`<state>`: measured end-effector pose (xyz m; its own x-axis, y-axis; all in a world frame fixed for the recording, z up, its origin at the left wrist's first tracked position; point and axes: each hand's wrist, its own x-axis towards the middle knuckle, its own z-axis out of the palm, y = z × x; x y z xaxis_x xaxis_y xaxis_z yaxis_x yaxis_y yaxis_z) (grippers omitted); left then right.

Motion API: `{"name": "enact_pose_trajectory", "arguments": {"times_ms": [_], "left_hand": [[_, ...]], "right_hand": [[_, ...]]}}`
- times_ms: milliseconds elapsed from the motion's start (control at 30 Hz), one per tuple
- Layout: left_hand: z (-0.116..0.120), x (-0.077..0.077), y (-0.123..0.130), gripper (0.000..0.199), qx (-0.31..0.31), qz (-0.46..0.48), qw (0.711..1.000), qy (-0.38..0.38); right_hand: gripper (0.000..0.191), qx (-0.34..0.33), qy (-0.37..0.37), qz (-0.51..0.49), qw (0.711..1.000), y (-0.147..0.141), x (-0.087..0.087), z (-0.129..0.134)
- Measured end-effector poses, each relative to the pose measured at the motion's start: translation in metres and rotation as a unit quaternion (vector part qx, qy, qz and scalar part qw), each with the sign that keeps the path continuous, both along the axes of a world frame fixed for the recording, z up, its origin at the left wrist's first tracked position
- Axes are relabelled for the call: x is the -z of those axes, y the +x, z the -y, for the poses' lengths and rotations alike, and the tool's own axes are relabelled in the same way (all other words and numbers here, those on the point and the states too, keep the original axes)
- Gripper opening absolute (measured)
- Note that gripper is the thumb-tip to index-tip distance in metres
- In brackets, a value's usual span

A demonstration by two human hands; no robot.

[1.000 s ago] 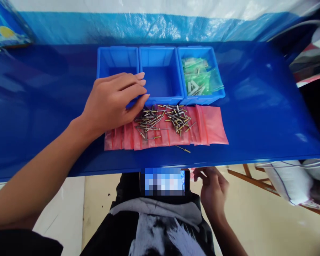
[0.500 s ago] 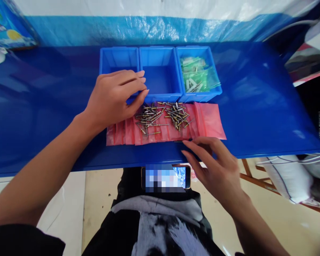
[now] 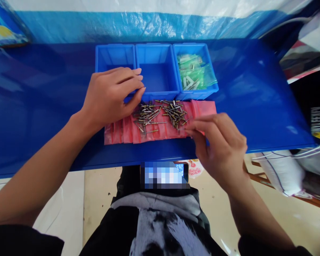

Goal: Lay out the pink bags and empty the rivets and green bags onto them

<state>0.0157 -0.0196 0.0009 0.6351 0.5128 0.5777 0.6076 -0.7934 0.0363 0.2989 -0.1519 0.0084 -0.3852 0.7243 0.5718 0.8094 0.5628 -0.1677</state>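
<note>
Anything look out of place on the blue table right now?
Yes: loose blind rivets lie strewn across the pink plastic bags, pointing every way instead of sitting in a container. A lone rivet lies apart from the main spread, near the bags' lower edge.

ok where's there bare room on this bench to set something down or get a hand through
The widest bare patch is the blue tabletop right of the bin of green bags and the pink bags. There's more left of the left hand. A narrow strip runs between the bags and the near edge, up to the right hand. It's crowded where the rivets lie on the bags, just below the bins.
</note>
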Motion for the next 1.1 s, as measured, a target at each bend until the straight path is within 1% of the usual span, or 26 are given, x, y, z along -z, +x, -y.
{"name": "enact_pose_trajectory", "arguments": {"times_ms": [67, 167, 233, 267, 333, 367, 467, 567, 700, 767, 833, 933, 1033, 1100], "left_hand": [[0.005, -0.007, 0.002, 0.021, 0.001, -0.01, 1.0, 0.014], [0.02, -0.017, 0.008, 0.021, 0.031, -0.005, 0.999, 0.023], [0.035, -0.018, 0.012, 0.016, 0.056, 0.01, 0.998, -0.002], [0.043, -0.016, 0.013, 0.016, 0.065, 0.023, 0.998, -0.013], [0.057, -0.007, 0.013, 0.026, 0.079, 0.011, 0.996, -0.028], [0.063, -0.001, 0.012, 0.036, 0.079, -0.01, 0.996, -0.04], [0.076, 0.016, 0.006, 0.061, 0.077, -0.077, 0.991, -0.083], [0.083, 0.025, 0.0, 0.068, 0.069, -0.096, 0.988, -0.102], [0.087, 0.026, -0.006, 0.069, 0.055, -0.092, 0.989, -0.106], [0.088, 0.025, -0.007, 0.07, 0.052, -0.079, 0.99, -0.109], [0.089, 0.024, -0.008, 0.071, 0.051, -0.065, 0.991, -0.109], [0.092, 0.024, -0.009, 0.069, 0.053, -0.046, 0.992, -0.101], [0.097, 0.021, -0.011, 0.064, 0.061, -0.022, 0.994, -0.088], [0.1, 0.018, -0.012, 0.061, 0.063, 0.003, 0.995, -0.077]], "right_hand": [[0.016, -0.013, 0.014, 0.006, 1.0, -0.005, -0.004, -0.017], [0.012, -0.032, 0.033, 0.021, 0.999, -0.012, 0.0, -0.039], [0.014, -0.037, 0.041, 0.033, 0.998, -0.015, 0.007, -0.045], [0.014, -0.034, 0.045, 0.035, 0.998, -0.016, 0.011, -0.046], [0.014, -0.026, 0.048, 0.031, 0.998, -0.017, 0.017, -0.045], [0.019, -0.024, 0.042, 0.027, 0.998, -0.017, 0.019, -0.044], [0.04, -0.04, -0.017, 0.029, 0.999, -0.018, 0.023, -0.04], [0.051, -0.06, -0.075, 0.036, 0.995, -0.021, 0.025, -0.034], [0.067, -0.091, -0.114, 0.06, 0.987, -0.022, 0.031, -0.025], [0.075, -0.104, -0.117, 0.082, 0.984, -0.021, 0.034, -0.021], [0.078, -0.115, -0.111, 0.095, 0.983, -0.018, 0.033, -0.019], [0.072, -0.123, -0.076, 0.072, 0.987, -0.005, 0.026, -0.017], [0.065, -0.103, -0.027, 0.041, 0.993, 0.017, 0.02, -0.011], [0.061, -0.101, -0.026, 0.037, 0.994, 0.032, 0.02, -0.007]]}}
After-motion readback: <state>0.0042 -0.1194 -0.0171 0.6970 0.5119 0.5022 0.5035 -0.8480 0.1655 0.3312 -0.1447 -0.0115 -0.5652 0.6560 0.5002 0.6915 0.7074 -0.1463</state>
